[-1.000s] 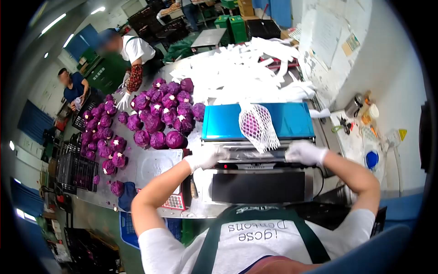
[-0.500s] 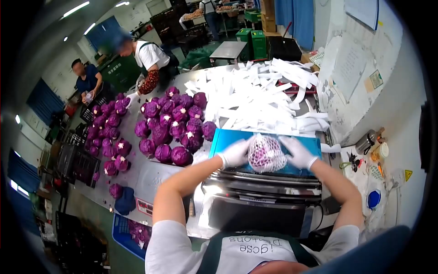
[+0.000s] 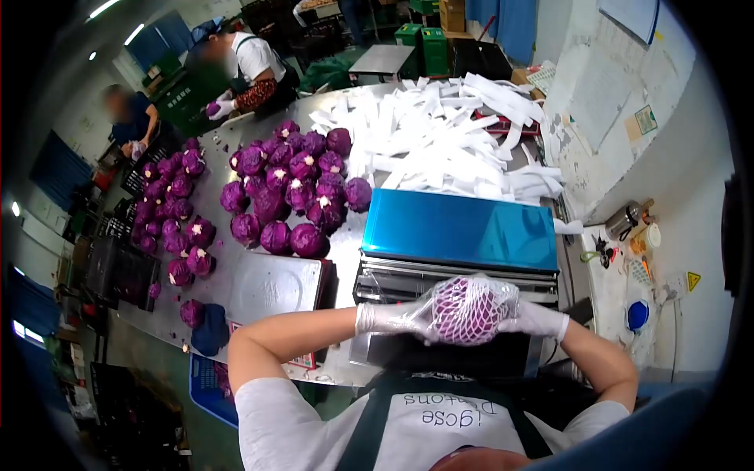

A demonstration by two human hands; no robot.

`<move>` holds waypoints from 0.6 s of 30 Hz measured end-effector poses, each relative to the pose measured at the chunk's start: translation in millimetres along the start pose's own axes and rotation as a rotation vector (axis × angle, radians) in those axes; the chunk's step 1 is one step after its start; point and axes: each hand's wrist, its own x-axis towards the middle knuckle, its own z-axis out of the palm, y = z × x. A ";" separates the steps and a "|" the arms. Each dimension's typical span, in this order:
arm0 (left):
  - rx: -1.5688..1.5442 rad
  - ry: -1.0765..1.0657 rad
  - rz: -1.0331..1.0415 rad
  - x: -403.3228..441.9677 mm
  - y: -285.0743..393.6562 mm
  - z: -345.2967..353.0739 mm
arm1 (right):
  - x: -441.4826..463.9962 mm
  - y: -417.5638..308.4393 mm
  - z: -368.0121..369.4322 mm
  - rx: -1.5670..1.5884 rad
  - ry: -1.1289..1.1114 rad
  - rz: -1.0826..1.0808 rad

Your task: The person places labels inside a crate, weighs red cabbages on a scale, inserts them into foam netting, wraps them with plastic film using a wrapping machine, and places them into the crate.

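Observation:
Between my two gloved hands is a purple cabbage [image 3: 470, 308] in a white foam net, with clear plastic film drawn over it. My left hand [image 3: 404, 318] grips its left side, and my right hand [image 3: 528, 315] grips the right side; the fingertips are partly covered by film. Beneath them lies the dark front plate [image 3: 424, 357] of a wrapping machine. The machine's shiny blue top [image 3: 463, 228] is just beyond the cabbage.
Many loose purple cabbages [image 3: 287, 184] lie on the metal table, left of a heap of white foam strips [image 3: 440, 141]. A flat metal scale [image 3: 271, 286] is at my left. A co-worker [image 3: 259, 67] across the table holds a cabbage. Scissors [image 3: 603, 251] lie on the right ledge.
The netted cabbage has come off the blue top toward my body, with film now over it. My hands have closed in on its sides. The co-worker's hands have drawn back from the pile.

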 end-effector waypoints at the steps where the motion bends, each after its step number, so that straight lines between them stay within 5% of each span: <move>1: -0.120 -0.038 -0.168 -10.5 -11.1 14.3 | -10.0 7.7 18.0 0.074 -0.056 0.040; 4: -0.317 -0.090 -0.451 -35.0 -60.7 39.7 | -26.7 68.9 67.2 0.336 -0.090 0.321; 5: -0.355 -0.080 -0.532 -38.2 -88.4 41.8 | -29.0 107.2 77.1 0.669 -0.220 0.525; 6: -0.309 0.046 -0.567 -43.1 -106.3 42.3 | -24.2 107.3 90.4 0.695 -0.163 0.524; 9: -0.642 0.127 -0.437 -62.0 -158.2 29.5 | -30.5 143.9 98.4 0.832 -0.065 0.515; 13: -0.888 0.224 -0.264 -106.9 -113.2 46.5 | -66.1 107.3 102.9 0.889 0.215 0.498; 15: -0.724 0.369 -0.184 -129.5 -126.7 49.9 | -82.0 90.7 119.0 0.773 0.383 0.415; 17: 0.268 0.490 -0.094 -143.4 -129.1 63.7 | -90.8 80.0 133.7 -0.135 0.383 0.197; 18: 0.299 0.614 -0.109 -145.9 -143.6 63.0 | -90.0 83.4 142.6 -0.401 0.506 0.060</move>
